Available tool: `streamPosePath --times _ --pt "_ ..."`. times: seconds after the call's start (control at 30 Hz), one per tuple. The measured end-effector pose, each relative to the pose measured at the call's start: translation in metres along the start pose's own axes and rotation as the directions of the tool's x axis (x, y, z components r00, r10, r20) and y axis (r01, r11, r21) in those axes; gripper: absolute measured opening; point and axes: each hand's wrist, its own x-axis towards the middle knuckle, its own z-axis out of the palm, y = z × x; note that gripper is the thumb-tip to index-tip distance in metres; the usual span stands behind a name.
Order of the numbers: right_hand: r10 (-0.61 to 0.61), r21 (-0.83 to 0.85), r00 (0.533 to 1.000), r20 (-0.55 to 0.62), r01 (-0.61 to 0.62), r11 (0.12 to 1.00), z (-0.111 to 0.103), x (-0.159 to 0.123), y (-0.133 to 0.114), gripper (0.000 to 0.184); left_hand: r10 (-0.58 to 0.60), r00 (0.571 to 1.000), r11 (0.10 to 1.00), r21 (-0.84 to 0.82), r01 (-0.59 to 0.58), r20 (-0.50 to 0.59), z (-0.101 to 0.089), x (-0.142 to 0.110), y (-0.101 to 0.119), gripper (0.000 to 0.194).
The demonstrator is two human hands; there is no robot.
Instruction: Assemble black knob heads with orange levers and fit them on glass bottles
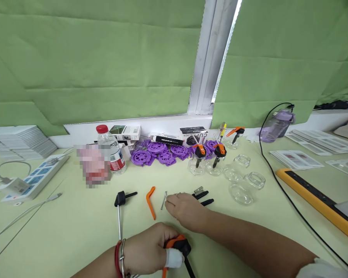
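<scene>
My left hand [146, 251], with white tape on the thumb, is closed around a black and orange trigger pump head [182, 246]; its black stem points down. To the right, my right hand [188, 212] rests on the table with its fingers drawn together, beside thin metal pins [163, 200]. What lies under those fingertips is hidden. An orange lever [150, 202] lies left of the pins. Farther left is a black pump head [121, 198] with a metal tube. Metal springs [198, 190] and black tubes [207, 202] lie just beyond my right hand.
Clear glass jars [241, 194] stand at the right, near pump heads fitted on jars [219, 150]. Purple plastic parts [142, 157] and a red-capped bottle [116, 154] line the back. A black cable [290, 200] crosses the right side; a power strip [37, 175] sits left.
</scene>
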Motion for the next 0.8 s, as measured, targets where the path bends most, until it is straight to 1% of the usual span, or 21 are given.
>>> streamPosePath --times 0.03,0.07,0.13,0.23,0.3,0.4,0.5,0.67,0.73,0.8 --pt "-0.037 -0.094 0.998 0.05 0.042 0.995 0.004 0.0 -0.002 0.018 -0.029 1.0 1.0 0.002 0.029 0.001 -0.002 -0.001 0.001 0.029" --pt "-0.053 -0.153 0.995 0.081 0.065 0.986 0.006 0.0 -0.004 0.018 -0.058 0.998 0.998 0.004 0.058 0.005 -0.003 -0.003 0.002 0.026" --pt "-0.052 -0.192 0.994 0.1 0.071 0.979 0.009 -0.001 -0.006 0.015 -0.085 0.996 0.996 0.0 0.085 -0.004 -0.006 -0.006 0.003 0.023" --pt "-0.026 -0.179 0.996 0.088 0.041 0.983 0.009 -0.001 -0.004 0.012 -0.045 0.996 0.999 -0.014 0.044 -0.076 -0.011 -0.012 0.007 0.022" --pt "-0.043 -0.166 0.997 0.069 0.054 0.985 0.009 -0.001 -0.002 0.012 -0.033 0.992 0.999 -0.016 0.031 -0.118 -0.014 -0.016 0.011 0.022" --pt "-0.098 -0.187 0.995 -0.003 0.096 0.978 0.013 -0.002 0.0 0.017 -0.047 0.985 0.999 0.009 0.049 -0.167 -0.021 -0.023 0.018 0.023" --pt "-0.101 -0.225 0.993 -0.055 0.086 0.971 0.019 -0.003 -0.001 0.022 -0.05 0.967 0.995 0.075 0.071 -0.248 -0.029 -0.03 0.019 0.024" --pt "-0.093 -0.228 0.996 0.004 0.091 0.969 0.023 -0.004 -0.003 0.02 -0.048 0.921 0.97 0.203 0.136 -0.386 -0.04 -0.036 0.012 0.023" --pt "-0.084 -0.226 0.996 0.017 0.086 0.97 0.023 -0.004 -0.003 0.02 -0.057 0.908 0.96 0.226 0.164 -0.415 -0.043 -0.037 0.01 0.023" --pt "-0.085 -0.234 0.996 0.006 0.084 0.969 0.023 -0.004 -0.003 0.02 -0.074 0.904 0.954 0.233 0.187 -0.421 -0.046 -0.038 0.01 0.024"
